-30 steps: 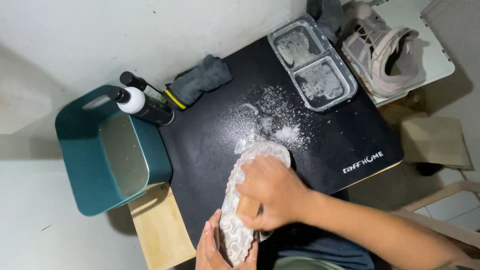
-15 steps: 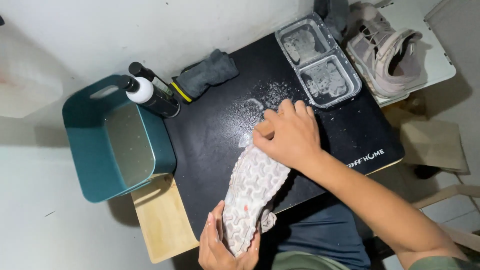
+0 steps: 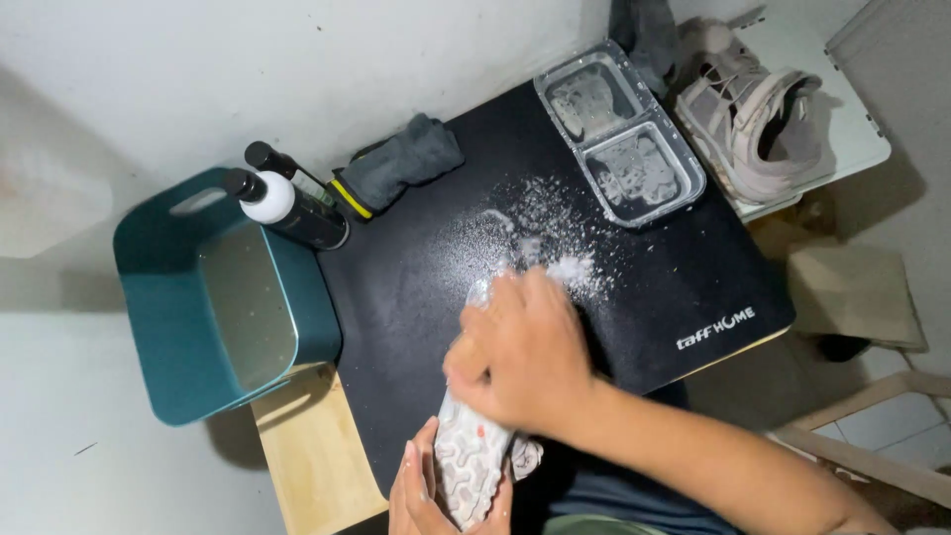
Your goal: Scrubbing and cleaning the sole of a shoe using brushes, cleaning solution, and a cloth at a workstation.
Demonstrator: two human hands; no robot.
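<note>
Black matting [image 3: 416,327] covers a small wooden table, speckled with white foam. A shoe [image 3: 471,456] is held sole-up at the near edge, gripped from below by the left hand [image 3: 421,490] to steady it, while the right hand [image 3: 520,362] is curled closed over the sole (whatever it grips is hidden). A teal basin [image 3: 178,297] sits left.

Two hands were in view: the left hand [image 3: 421,490] and the right hand [image 3: 520,357]. There were two shoes, one sole-up shoe [image 3: 471,466] under the hands and one pale shoe [image 3: 753,124] at the far corner. One teal bin [image 3: 173,327] stood at the side. Two dark bottles [image 3: 287,208] stood together by it. One grey cloth [image 3: 401,163] lay rolled up. One clear tray [image 3: 619,134] had two compartments. One black mat [image 3: 416,297] covered the one tabletop [image 3: 312,466].
</note>
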